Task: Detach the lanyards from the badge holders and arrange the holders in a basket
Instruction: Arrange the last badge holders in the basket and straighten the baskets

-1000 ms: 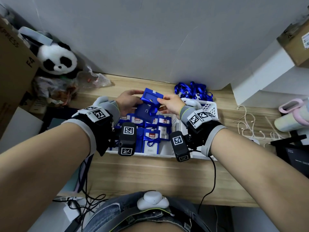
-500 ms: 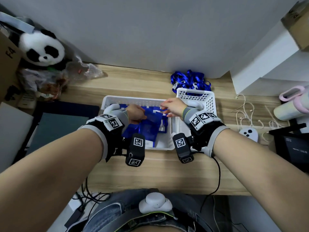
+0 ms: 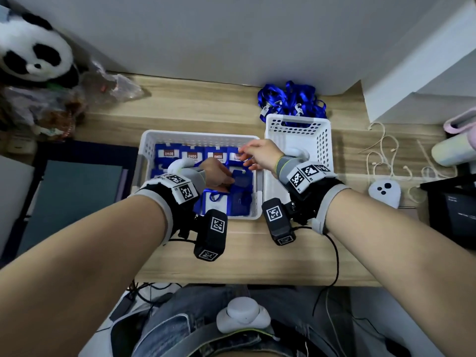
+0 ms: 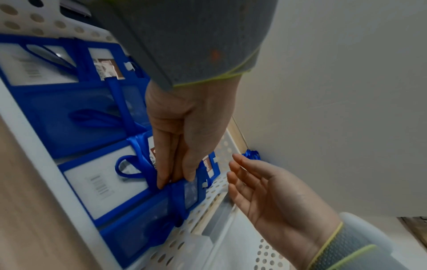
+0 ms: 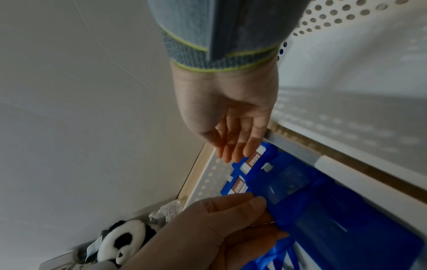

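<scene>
Pinching the top edge of a blue badge holder (image 3: 240, 188), the left hand (image 3: 215, 173) has its thumb and fingers curled round the spot where the lanyard loop (image 4: 129, 169) meets the holder, low and right of centre in the wide white basket (image 3: 146, 150). That holder lies flat among the others, long axis running from the near rim toward the far wall, its slotted top end pointing away from the person. The right hand (image 3: 257, 154) holds nothing; its fingers are loose and nearly straight, hovering just above the far-right holder in the back row of 4 printed cards (image 3: 192, 155). It sits just beyond the pinched end, so the left hand is the nearer of the 2 to the joint.

A second, narrower basket (image 3: 322, 140) stands touching the first on its right, on the wooden worktop (image 3: 244, 258), with a heap of loose blue lanyards (image 3: 291, 99) behind it in the upper middle of the frame. Judging by the loops among the holders, most lanyards are not yet detached.
</scene>
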Demonstrator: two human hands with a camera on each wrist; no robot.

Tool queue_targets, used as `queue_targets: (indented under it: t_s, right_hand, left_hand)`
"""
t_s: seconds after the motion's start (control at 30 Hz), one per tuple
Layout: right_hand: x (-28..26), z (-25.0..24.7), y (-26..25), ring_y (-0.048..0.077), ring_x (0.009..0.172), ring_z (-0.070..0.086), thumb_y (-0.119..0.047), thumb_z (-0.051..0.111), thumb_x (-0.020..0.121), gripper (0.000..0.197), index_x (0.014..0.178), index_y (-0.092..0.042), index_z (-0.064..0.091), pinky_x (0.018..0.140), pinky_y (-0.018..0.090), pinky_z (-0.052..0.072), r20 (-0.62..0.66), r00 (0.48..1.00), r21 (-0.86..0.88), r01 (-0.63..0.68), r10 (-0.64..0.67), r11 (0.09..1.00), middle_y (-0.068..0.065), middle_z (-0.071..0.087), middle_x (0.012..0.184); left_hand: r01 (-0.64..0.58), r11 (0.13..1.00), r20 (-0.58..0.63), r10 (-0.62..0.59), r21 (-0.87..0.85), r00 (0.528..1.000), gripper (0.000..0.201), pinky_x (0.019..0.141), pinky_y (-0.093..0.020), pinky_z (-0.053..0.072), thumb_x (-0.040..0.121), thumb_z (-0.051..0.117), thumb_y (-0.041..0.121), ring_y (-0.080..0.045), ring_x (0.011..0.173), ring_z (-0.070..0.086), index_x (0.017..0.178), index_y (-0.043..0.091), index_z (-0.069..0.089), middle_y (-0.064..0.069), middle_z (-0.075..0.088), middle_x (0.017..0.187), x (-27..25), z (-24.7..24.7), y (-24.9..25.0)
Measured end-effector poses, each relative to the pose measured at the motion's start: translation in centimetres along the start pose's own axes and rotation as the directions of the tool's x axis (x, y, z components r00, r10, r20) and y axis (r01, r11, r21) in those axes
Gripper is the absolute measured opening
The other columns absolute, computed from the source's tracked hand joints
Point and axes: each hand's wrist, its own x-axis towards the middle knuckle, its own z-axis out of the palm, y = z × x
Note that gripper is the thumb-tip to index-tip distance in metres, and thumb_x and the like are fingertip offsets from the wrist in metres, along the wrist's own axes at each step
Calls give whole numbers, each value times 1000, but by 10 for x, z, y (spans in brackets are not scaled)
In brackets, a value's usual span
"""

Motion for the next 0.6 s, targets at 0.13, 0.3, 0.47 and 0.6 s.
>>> queue_targets:
  t_s: [0.13, 0.3, 0.47, 0.6]
  right_hand:
    - [4, 0, 0, 13, 53, 50, -9, 42, 96, 25, 76, -13, 56, 40, 13, 42, -2, 1000, 14, 12, -12, 1000, 3, 55, 69]
    - [6, 4, 3, 13, 53, 52, -6, 42, 95, 29, 72, -13, 57, 47, 18, 47, 12, 1000, 6, 6, -6, 1000, 3, 56, 68]
    - [7, 8, 2, 13, 53, 52, -6, 43, 95, 28, 71, -12, 57, 52, 21, 48, 40, 999, -17, -23, 24, 1000, 4, 57, 67]
    - [5, 12, -8, 12, 51, 50, -7, 44, 94, 29, 69, -13, 57, 42, 15, 43, -11, 1000, -65, -28, 28, 997, 3, 56, 66]
  left_hand:
    - [36, 999, -37, -37, -19, 999, 10, 48, -22, 55, 80, 71, 5, -11, 40, 60, 73, 2, 65, -7, 64, 58, 1, 1, -2]
    - [38, 999, -69, -36, 22, 997, 17, 50, -19, 52, 80, 72, 13, -12, 55, 55, 69, 7, 63, -5, 62, 66, 5, 0, -9]
    - [37, 999, -37, -37, -13, 999, 21, 43, -13, 50, 87, 66, 26, -5, 43, 59, 77, 8, 64, 0, 67, 61, 1, -10, -4]
    - [8, 998, -79, -13, -66, 997, 17, 46, -16, 52, 89, 62, 27, -7, 49, 61, 78, 14, 60, 3, 67, 58, -7, -28, -1]
